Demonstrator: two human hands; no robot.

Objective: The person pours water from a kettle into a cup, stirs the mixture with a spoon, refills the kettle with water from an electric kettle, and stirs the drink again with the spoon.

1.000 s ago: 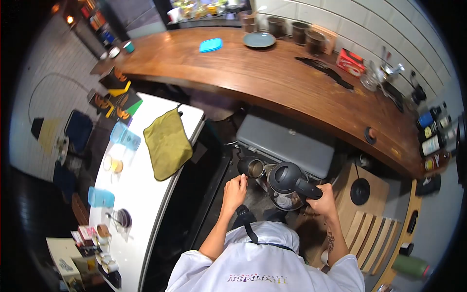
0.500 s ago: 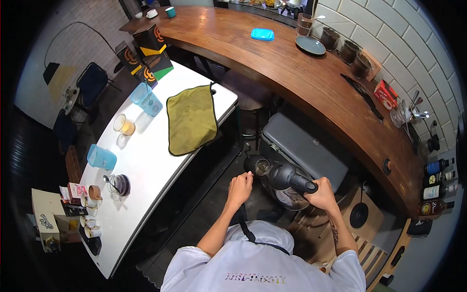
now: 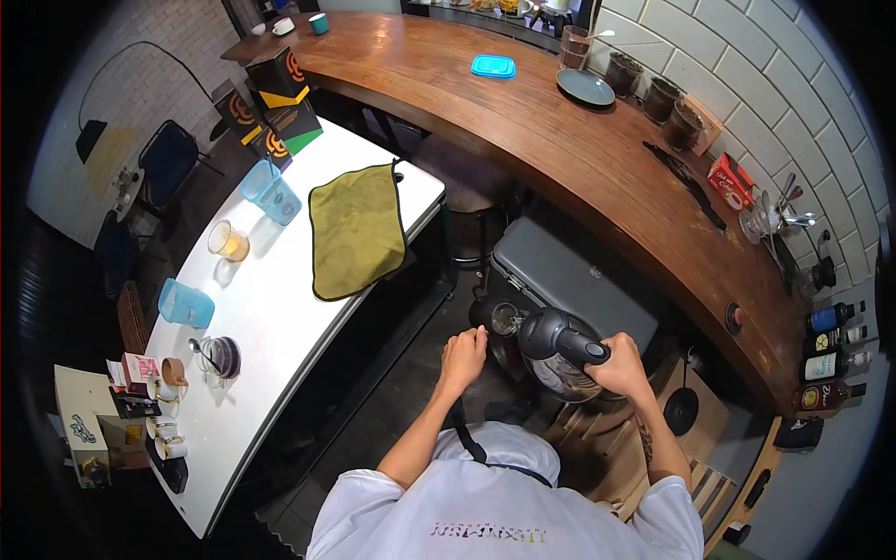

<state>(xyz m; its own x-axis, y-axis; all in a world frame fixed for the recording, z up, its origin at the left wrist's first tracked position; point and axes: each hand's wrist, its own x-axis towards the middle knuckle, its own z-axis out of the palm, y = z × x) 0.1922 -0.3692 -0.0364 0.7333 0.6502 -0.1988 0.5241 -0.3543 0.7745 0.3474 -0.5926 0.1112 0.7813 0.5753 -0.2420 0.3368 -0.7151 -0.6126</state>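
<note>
1. Although the view has swung since a second ago, the right hand (image 3: 616, 367) keeps its grip clamped on the kettle (image 3: 543, 333) by its black handle.
2. Rounded and see-through below its dark lid, the kettle hangs near a round-mouthed dark pot (image 3: 505, 319).
3. Beside that pot, the left hand (image 3: 464, 360) curls; whether it holds anything, I cannot tell.
4. Matte olive cloth (image 3: 357, 233) covers part of the smooth white desk (image 3: 280, 317).

A white shirt (image 3: 509, 502) is worn, cut with short, loose sleeves (image 3: 352, 507) that are creased near the elbows. Its front is marked with a line of multicoloured lettering (image 3: 489, 534), seen upside down. The pale cloth is crossed near the waist by a dark strap (image 3: 468, 439). The right forearm is marked by a dark tattoo (image 3: 646, 441); the left hand (image 3: 464, 360) and right hand (image 3: 617, 366) are bare.
</note>
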